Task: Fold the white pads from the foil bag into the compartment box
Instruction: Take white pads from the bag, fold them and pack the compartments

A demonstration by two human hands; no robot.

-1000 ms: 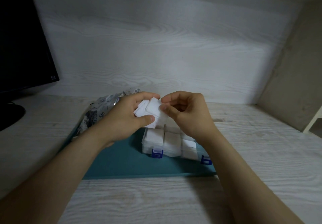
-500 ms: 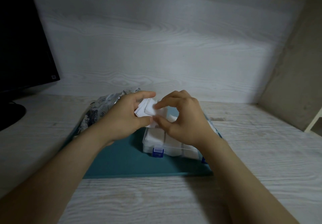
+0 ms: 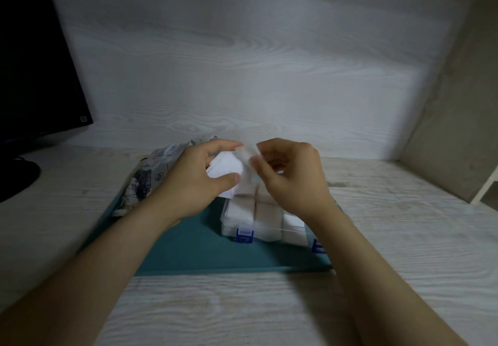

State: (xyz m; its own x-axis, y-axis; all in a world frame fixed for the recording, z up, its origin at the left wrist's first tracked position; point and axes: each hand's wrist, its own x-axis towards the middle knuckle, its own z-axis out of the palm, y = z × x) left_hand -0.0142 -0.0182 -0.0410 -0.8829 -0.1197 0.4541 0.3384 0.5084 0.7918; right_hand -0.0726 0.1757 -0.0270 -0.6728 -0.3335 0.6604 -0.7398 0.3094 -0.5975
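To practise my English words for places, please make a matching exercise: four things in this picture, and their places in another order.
Things: 1 foil bag; 2 compartment box; 3 stack of pads; 4 single pad.
Places: A held in the left hand; B pinched by the right hand; C right half of the teal mat; D left rear corner of the mat.
Pairs: 1-D, 2-C, 3-A, 4-B.

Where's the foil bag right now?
In the head view, the foil bag lies on the teal mat, far left corner, behind the left hand.
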